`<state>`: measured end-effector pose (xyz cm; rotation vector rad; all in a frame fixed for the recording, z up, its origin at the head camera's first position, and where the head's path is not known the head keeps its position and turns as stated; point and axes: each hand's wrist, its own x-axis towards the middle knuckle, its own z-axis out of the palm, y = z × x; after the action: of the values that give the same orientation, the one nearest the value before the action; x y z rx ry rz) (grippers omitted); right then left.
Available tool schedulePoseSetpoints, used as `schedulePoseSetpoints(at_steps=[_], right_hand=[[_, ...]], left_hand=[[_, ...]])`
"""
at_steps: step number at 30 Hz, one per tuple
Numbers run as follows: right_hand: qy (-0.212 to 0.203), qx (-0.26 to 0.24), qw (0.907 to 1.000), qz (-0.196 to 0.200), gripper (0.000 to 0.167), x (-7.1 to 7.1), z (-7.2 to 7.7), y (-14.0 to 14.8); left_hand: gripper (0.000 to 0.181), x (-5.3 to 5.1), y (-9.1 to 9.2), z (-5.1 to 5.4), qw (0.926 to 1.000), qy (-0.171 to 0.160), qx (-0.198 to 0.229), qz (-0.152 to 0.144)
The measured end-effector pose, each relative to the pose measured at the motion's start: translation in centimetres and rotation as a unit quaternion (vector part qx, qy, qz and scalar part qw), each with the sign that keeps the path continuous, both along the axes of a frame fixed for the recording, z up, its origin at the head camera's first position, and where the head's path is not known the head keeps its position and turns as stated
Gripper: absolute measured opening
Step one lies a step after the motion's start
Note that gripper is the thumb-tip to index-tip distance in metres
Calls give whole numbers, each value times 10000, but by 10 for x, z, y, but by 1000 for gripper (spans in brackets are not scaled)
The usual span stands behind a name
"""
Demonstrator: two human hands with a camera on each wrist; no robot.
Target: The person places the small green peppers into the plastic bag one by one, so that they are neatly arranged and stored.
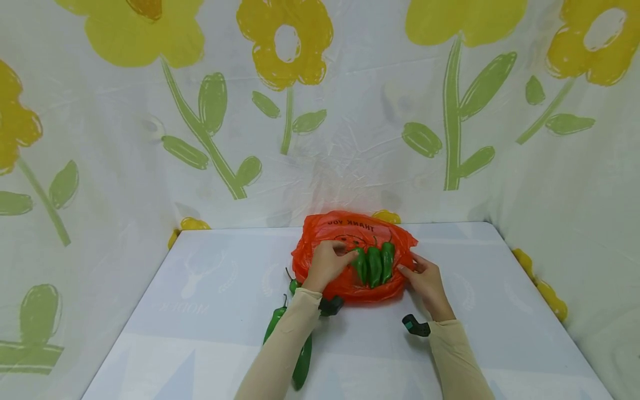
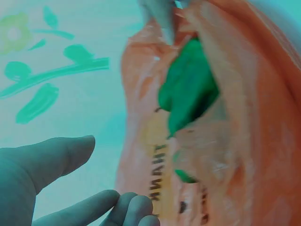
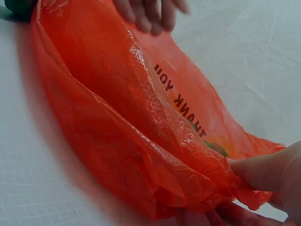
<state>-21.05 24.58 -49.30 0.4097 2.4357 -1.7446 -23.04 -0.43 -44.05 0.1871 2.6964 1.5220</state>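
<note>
A red plastic bag [image 1: 320, 230] with mirrored "THANK YOU" lettering lies toward the back of the table. Several green peppers [image 1: 374, 268] rest inside its opening, side by side. Over the bag's left half is my left hand [image 1: 326, 265], near the leftmost pepper; in the left wrist view its thumb and fingers are apart with nothing between them. My right hand [image 1: 426, 280] pinches the bag's right edge; in the right wrist view the thumb [image 3: 263, 169] lies on top of the crumpled film. The bag's folds hide part of the peppers there.
More green peppers lie on the white table [image 1: 200, 355] left of the bag, one long pepper [image 1: 302, 364] and another [image 1: 276, 319] partly behind my left forearm. A flower-printed sheet [image 1: 350, 122] rises behind the table and along both sides.
</note>
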Motion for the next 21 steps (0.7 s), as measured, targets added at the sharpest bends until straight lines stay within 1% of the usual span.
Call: schedulePoseSetpoints(at_steps=[6,11,16,21], right_hand=[[41,-24,10000,19,65,1,1,0],[51,-4,10000,15,65,2,0,0],[49,18,10000,22,65,1,0,0],[22,47,10000,32,66,1,2,0]], left_hand=[[39,11,-14,16,9992,240,318,11],[39,23,-26,27,9977,435,512,61],[40,32,-40,34,9968,512,602,130],[40,40,-56,39,9958,437,760,276]])
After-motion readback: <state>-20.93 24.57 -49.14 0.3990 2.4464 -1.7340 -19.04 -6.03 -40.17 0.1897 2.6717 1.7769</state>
